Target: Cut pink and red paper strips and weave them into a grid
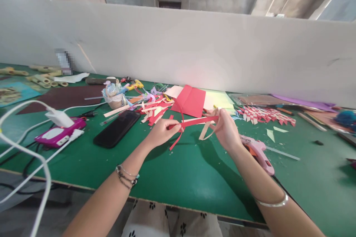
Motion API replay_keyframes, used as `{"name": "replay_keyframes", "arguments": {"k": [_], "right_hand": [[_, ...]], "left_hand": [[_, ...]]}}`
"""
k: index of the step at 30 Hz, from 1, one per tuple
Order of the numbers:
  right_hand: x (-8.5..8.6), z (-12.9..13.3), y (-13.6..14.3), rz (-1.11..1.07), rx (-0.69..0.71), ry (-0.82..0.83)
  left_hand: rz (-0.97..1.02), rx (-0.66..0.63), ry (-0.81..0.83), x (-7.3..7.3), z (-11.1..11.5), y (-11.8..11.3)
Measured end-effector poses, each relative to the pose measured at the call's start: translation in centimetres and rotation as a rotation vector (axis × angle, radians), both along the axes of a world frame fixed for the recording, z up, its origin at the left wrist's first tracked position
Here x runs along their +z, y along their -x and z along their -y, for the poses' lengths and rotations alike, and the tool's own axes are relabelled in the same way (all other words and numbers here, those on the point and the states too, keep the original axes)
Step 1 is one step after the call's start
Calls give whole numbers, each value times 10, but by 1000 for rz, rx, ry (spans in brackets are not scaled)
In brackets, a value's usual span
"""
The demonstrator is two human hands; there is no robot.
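Between my two hands a red paper strip (198, 121) is stretched above the green table, with cream strips (205, 130) beside and under it. My left hand (164, 131) pinches the strips' left end, where a loose red end hangs down. My right hand (226, 127) grips the other end, fingers pressed together. Behind them lie folded red paper (190, 100) and pale yellow sheets (221, 100). A heap of cut red and cream strips (155, 111) is left of the paper. A pink glue gun (260, 153) rests by my right forearm.
A black phone (116, 129) and a magenta power strip (61, 133) with white cables lie left. A wrapped cup (114, 96) and yellow glue gun (136, 84) stand farther back. Woven red-and-white paper (265, 114) lies right. A white partition (178, 48) borders the green table (172, 181).
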State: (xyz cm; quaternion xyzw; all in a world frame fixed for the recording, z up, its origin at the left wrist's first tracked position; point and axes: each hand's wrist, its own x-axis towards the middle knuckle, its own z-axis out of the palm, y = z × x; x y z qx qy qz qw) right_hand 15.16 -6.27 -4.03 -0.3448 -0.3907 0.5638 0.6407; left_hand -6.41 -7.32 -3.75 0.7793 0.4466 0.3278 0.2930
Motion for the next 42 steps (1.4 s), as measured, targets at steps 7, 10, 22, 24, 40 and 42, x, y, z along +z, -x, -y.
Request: {"name": "replay_keyframes", "arguments": {"k": [7, 10, 22, 24, 40, 42], "right_hand": [[4, 2, 1, 69, 14, -22], [4, 2, -2, 52, 15, -22], [5, 6, -1, 93, 45, -22], [4, 5, -2, 71, -9, -17], [4, 5, 0, 101, -10, -116], [2, 6, 1, 166, -32, -167]], "left_hand": [[-12, 18, -1, 0, 2, -1], [-14, 31, -8, 0, 1, -1], [-14, 0, -52, 0, 2, 0], [-13, 10, -65, 2, 2, 0], [-29, 23, -88, 0, 3, -4], [-33, 32, -88, 0, 3, -5]]}}
